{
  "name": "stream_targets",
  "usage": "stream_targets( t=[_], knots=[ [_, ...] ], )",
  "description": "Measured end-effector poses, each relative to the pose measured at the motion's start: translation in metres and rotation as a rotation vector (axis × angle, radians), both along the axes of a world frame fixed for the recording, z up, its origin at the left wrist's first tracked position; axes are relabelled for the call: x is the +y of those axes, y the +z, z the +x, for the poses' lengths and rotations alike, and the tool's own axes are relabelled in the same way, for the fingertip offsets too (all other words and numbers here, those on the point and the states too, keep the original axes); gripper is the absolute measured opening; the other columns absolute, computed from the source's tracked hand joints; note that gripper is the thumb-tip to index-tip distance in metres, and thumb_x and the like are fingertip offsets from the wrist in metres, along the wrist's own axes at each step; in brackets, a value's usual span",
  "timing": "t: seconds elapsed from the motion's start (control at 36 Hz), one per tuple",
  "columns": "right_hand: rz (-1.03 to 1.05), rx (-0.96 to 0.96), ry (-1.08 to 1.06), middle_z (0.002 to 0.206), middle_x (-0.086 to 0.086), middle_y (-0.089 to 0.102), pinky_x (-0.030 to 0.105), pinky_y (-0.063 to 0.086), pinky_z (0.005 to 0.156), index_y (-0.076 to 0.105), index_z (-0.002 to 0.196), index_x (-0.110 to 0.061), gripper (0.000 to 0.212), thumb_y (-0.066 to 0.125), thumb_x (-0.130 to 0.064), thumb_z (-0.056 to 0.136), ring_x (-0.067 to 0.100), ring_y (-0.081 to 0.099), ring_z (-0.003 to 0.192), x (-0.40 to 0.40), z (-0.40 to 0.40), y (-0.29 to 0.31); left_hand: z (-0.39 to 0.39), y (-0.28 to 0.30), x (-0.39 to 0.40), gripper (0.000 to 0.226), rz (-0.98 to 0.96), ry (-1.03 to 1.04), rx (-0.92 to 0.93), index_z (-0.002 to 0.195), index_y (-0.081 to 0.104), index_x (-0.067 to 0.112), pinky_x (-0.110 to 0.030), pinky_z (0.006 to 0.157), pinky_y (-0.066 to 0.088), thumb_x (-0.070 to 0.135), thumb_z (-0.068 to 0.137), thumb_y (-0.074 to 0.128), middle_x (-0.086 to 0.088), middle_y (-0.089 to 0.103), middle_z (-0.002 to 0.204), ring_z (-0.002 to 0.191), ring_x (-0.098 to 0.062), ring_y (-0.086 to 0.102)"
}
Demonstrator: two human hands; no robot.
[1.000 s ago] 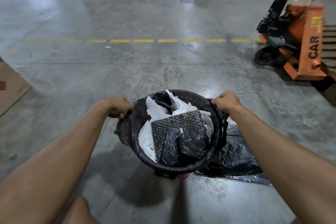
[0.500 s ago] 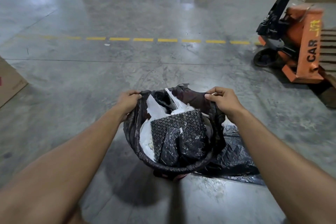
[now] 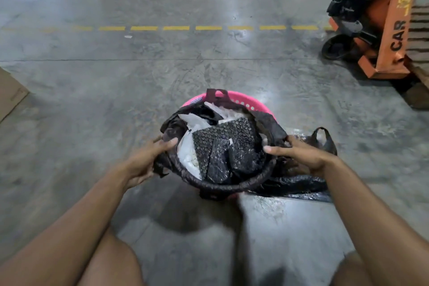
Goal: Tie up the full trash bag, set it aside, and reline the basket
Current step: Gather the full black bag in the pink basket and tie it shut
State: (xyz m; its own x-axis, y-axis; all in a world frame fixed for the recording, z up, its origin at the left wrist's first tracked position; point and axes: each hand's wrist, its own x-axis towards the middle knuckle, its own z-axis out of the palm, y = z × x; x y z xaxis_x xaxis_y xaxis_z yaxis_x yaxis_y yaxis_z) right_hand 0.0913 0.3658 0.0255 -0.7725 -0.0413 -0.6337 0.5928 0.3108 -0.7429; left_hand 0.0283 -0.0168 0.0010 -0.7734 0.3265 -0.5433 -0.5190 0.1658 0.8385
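A pink basket stands on the concrete floor, lined with a black trash bag full of black bubble wrap and white plastic. The bag's far edge is peeled off the rim, so the pink far rim shows; its near edge still wraps the rim. My left hand pinches the bag's left edge. At the right edge my right hand grips the bag. A second black bag lies flat on the floor to the right of the basket, partly under my right hand.
An orange pallet jack marked CAR stands at the far right with a wooden pallet behind it. A cardboard sheet lies at the left edge. A dashed yellow line crosses the floor beyond the basket. My knees show at the bottom.
Both hands slid from the basket's far sides down to its near sides. The bag's far edge came off the rim, baring the pink basket. The camera tilted down.
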Motion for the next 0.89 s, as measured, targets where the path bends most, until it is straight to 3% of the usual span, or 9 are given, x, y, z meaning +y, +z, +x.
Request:
stream_targets(
  t=[0.06, 0.08, 0.17, 0.25, 0.36, 0.42, 0.61, 0.75, 0.89],
  knots=[
    [0.016, 0.048, 0.028, 0.115, -0.016, 0.073, 0.023, 0.054, 0.081, 0.052, 0.133, -0.033, 0.080, 0.092, -0.040, 0.064, 0.004, 0.065, 0.108, -0.002, 0.011, -0.006, 0.011, -0.001, 0.001, 0.022, -0.121, -0.011, 0.040, 0.100, 0.069, 0.014, -0.018, 0.051, 0.052, 0.027, 0.084, 0.077, 0.000, 0.077, 0.079, 0.058, -0.009, 0.068],
    [0.052, 0.088, 0.002, 0.115, -0.015, 0.072, 0.017, 0.054, 0.081, 0.054, 0.132, -0.029, 0.072, 0.091, -0.027, 0.070, 0.002, 0.065, 0.105, -0.004, 0.016, -0.008, 0.012, -0.006, -0.003, 0.033, -0.209, 0.017, 0.079, 0.103, 0.073, 0.014, -0.022, 0.061, 0.059, 0.031, 0.077, 0.084, -0.002, 0.080, 0.088, 0.068, -0.012, 0.074],
    [0.112, 0.123, -0.189, 0.122, 0.005, 0.073, 0.036, 0.056, 0.100, 0.063, 0.122, -0.020, 0.056, 0.087, -0.002, 0.074, 0.021, 0.071, 0.107, 0.005, 0.025, -0.022, 0.016, -0.014, -0.017, 0.061, -0.516, 0.114, 0.250, 0.106, 0.077, 0.035, -0.045, 0.098, 0.056, 0.064, 0.053, 0.089, 0.005, 0.078, 0.107, 0.104, -0.018, 0.072],
    [0.178, 0.114, -0.246, 0.114, 0.010, 0.074, 0.030, 0.061, 0.075, 0.061, 0.115, -0.017, 0.046, 0.081, 0.004, 0.078, 0.025, 0.070, 0.093, 0.012, 0.033, -0.019, 0.024, -0.008, -0.015, 0.047, -0.711, 0.244, 0.336, 0.093, 0.071, 0.043, -0.038, 0.118, 0.032, 0.070, 0.057, 0.083, 0.004, 0.051, 0.127, 0.125, -0.015, 0.044],
    [0.127, 0.089, -0.280, 0.094, 0.021, 0.067, 0.030, 0.055, 0.052, 0.062, 0.104, 0.003, 0.023, 0.071, 0.012, 0.085, 0.033, 0.062, 0.072, 0.014, 0.036, -0.008, 0.029, -0.007, -0.010, 0.036, -0.200, 0.237, 0.066, 0.113, 0.072, 0.012, -0.033, 0.078, 0.059, 0.030, 0.082, 0.079, -0.007, 0.079, 0.106, 0.078, -0.009, 0.075],
    [0.124, 0.100, -0.237, 0.088, 0.017, 0.064, 0.031, 0.054, 0.054, 0.063, 0.100, -0.004, 0.022, 0.072, 0.009, 0.086, 0.028, 0.060, 0.064, 0.012, 0.036, -0.002, 0.031, -0.009, -0.011, 0.036, -0.070, 0.266, -0.033, 0.122, 0.067, 0.007, -0.038, 0.082, 0.063, 0.018, 0.088, 0.073, -0.019, 0.075, 0.114, 0.081, -0.020, 0.076],
    [0.053, 0.274, -0.251, 0.077, 0.013, 0.071, 0.018, 0.054, 0.046, 0.074, 0.098, 0.005, 0.012, 0.066, -0.004, 0.094, 0.010, 0.063, 0.052, 0.018, 0.017, 0.040, 0.028, 0.021, -0.019, 0.007, -0.176, 0.435, 0.339, 0.084, 0.072, 0.015, -0.017, 0.060, 0.054, 0.019, 0.090, 0.071, 0.004, 0.072, 0.070, 0.059, -0.001, 0.064],
    [0.203, 0.437, -0.432, 0.076, 0.020, 0.067, 0.020, 0.050, 0.041, 0.072, 0.101, -0.002, 0.012, 0.063, -0.010, 0.098, 0.007, 0.054, 0.033, 0.021, -0.014, 0.063, -0.007, 0.048, -0.032, 0.013, -0.195, 0.582, 0.555, 0.075, 0.070, 0.016, -0.029, 0.076, 0.056, 0.020, 0.086, 0.075, 0.002, 0.067, 0.070, 0.072, -0.012, 0.062],
    [0.221, 0.472, -0.525, 0.089, 0.010, 0.076, 0.035, 0.046, 0.074, 0.071, 0.077, -0.018, 0.016, 0.066, -0.020, 0.092, 0.021, 0.067, 0.075, 0.014, -0.030, 0.073, -0.031, 0.059, -0.021, 0.028, -0.138, 0.652, 0.505, 0.088, 0.055, 0.024, -0.028, 0.064, 0.059, 0.006, 0.081, 0.075, -0.005, 0.066, 0.076, 0.067, -0.015, 0.068]
  ],
)
